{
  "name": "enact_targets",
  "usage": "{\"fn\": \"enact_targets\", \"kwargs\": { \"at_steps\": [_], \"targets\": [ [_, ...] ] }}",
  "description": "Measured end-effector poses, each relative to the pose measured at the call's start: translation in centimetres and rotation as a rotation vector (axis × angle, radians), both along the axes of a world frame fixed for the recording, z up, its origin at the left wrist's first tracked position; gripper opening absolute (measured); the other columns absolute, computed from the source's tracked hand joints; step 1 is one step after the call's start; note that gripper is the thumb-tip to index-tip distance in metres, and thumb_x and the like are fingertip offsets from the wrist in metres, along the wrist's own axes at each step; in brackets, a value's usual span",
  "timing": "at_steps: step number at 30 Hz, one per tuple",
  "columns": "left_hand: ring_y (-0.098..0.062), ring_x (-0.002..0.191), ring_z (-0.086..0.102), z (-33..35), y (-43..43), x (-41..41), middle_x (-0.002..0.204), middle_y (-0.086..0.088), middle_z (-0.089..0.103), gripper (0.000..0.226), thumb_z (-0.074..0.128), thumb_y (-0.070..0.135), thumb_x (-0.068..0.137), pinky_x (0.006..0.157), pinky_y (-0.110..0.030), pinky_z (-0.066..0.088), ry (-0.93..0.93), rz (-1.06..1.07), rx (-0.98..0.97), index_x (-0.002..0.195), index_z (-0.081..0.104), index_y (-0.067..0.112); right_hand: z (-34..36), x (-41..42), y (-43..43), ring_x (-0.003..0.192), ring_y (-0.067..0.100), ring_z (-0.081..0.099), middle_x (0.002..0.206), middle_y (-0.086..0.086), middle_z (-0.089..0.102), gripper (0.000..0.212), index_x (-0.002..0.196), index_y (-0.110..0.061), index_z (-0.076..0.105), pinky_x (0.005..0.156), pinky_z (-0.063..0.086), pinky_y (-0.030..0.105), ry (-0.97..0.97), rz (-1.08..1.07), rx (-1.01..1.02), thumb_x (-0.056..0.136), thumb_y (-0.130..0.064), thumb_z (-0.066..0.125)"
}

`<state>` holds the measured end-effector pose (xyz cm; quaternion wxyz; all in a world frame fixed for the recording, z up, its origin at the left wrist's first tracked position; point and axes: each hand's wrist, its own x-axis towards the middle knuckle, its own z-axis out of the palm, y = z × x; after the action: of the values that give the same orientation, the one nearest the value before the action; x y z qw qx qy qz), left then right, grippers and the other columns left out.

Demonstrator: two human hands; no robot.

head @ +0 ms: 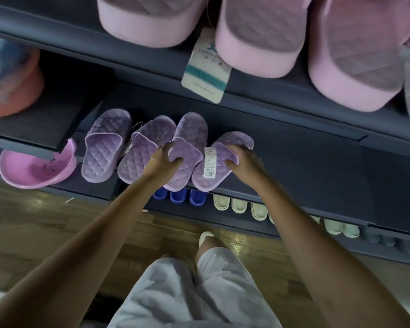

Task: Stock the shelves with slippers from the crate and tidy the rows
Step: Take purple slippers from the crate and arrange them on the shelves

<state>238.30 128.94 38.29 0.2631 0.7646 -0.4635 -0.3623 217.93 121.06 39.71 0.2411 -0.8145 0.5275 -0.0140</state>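
Left hand point(166, 157) is gripping the third lilac slipper point(191, 129) and right hand point(244, 160) is gripping the end slipper point(223, 176), heels hanging at the shelf point(294, 169) edge, likely tipping off if nudged.

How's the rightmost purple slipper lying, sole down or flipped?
Sole down: the rightmost purple slipper shows its quilted footbed and a white label facing up; the right hand grips its strap.

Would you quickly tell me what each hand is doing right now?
Left hand: grips the third purple slipper from the left.
Right hand: grips the rightmost purple slipper.
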Motion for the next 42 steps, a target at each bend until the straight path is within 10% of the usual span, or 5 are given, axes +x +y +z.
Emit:
{"fn": "enact_targets", "kwargs": {
  "at_steps": [18,31,42],
  "targets": [
    [-0.023,0.119,0.047,16.1,14.6,-0.6,0.133,-0.005,0.048,0.046,0.057,0.017,0.091,0.077,-0.012,0.024,-0.177,-0.083,-0.237,0.135,0.044,0.017,13.0,-4.2,14.4,0.11,0.034,0.055,0.124,0.013,0.058,0.051,0.131,-0.008,0.049,0.093,0.041,0.043,-0.051,0.109,-0.323,0.084,-0.023,0.065],
    [-0.033,0.118,0.051,18.0,23.6,-10.0,0.134,-0.009,0.05,0.051,0.058,0.028,0.087,0.098,-0.05,0.042,-0.464,-0.1,-0.302,0.134,0.046,0.01,15.8,-13.9,20.0,0.123,0.027,0.047,0.135,0.009,0.05,0.054,0.137,-0.012,0.042,0.1,0.036,0.039,-0.083,0.226,-0.339,0.089,-0.028,0.06],
    [-0.032,0.121,0.049,17.4,35.0,-18.2,0.138,-0.005,0.047,0.046,0.06,0.028,0.087,0.096,-0.049,0.041,-0.565,0.099,-0.147,0.131,0.05,0.016,15.4,-19.6,25.2,0.126,0.024,0.045,0.137,0.007,0.049,0.056,0.139,-0.014,0.039,0.103,0.035,0.04,-0.135,0.39,-0.27,0.089,-0.027,0.059]
  ]
}}
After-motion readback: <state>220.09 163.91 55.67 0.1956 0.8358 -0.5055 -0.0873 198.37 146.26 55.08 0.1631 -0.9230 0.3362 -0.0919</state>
